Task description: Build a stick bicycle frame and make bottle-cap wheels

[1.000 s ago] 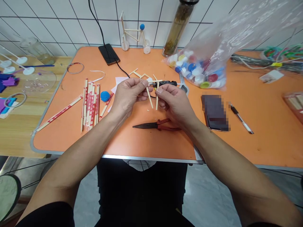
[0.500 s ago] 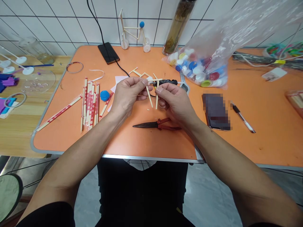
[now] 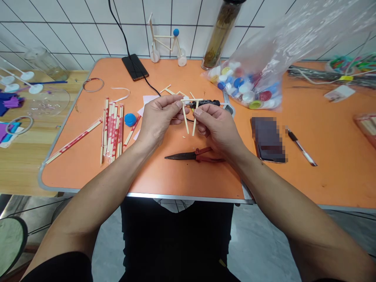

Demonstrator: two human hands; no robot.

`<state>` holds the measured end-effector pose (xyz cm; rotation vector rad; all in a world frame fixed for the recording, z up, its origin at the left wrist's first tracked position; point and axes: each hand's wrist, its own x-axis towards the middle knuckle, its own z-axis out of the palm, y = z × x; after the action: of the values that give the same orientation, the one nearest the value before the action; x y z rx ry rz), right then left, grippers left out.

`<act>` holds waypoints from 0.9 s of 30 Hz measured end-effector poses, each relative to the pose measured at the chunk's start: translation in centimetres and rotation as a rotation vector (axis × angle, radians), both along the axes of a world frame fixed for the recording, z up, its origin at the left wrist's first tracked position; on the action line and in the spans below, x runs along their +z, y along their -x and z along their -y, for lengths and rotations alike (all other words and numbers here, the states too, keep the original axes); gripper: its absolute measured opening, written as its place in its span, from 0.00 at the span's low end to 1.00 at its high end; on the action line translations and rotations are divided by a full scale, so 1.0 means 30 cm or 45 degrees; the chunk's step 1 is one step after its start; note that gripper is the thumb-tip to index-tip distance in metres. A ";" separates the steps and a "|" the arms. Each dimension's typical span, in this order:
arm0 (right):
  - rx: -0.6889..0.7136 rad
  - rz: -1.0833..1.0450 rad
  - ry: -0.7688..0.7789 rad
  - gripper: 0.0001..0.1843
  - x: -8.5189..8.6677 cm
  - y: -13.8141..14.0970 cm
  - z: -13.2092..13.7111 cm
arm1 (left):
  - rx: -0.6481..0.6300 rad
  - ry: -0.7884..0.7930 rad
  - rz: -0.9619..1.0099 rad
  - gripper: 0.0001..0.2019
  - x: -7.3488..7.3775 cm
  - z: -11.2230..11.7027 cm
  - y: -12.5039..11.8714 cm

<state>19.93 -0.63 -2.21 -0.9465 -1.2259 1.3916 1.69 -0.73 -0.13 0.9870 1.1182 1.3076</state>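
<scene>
Between my hands is a small frame of pale wooden sticks (image 3: 186,122), with a crosspiece on top and two legs hanging down. My left hand (image 3: 160,117) pinches its left end between thumb and fingers. The right leg is pinched near its top by my right hand (image 3: 216,121). Pliers with red handles (image 3: 188,155) lie on the orange table (image 3: 164,180) just below my hands. A black-handled tool (image 3: 205,103) lies behind the frame, partly covered. Several loose stick pieces (image 3: 169,91) are beyond my left hand.
Wrapped chopsticks (image 3: 113,129) and a blue lump (image 3: 130,120) lie left. A stick model with wheels (image 3: 164,37) stands at the wall. A bag of bottle caps (image 3: 246,86) is back right, a phone (image 3: 268,139) and pen (image 3: 302,147) right, another phone (image 3: 135,67) back left.
The stick frame has shifted slightly in my grip: its crosspiece sits more level and the right leg slants a little more. Both hands stay in nearly the same place.
</scene>
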 end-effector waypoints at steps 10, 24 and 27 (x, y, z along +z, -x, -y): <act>-0.068 -0.011 -0.010 0.32 -0.007 -0.004 -0.003 | -0.166 0.119 0.038 0.19 0.015 0.019 -0.009; -0.227 -0.058 -0.075 0.32 -0.003 -0.001 -0.007 | -0.466 0.269 0.044 0.12 0.004 0.044 -0.027; -0.227 -0.107 -0.071 0.32 -0.002 0.001 -0.007 | -0.465 0.291 0.049 0.11 -0.003 0.046 -0.033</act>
<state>19.90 -0.40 -2.27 -0.9262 -1.0844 1.2383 2.67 -2.11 -0.22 0.9385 0.9776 0.8814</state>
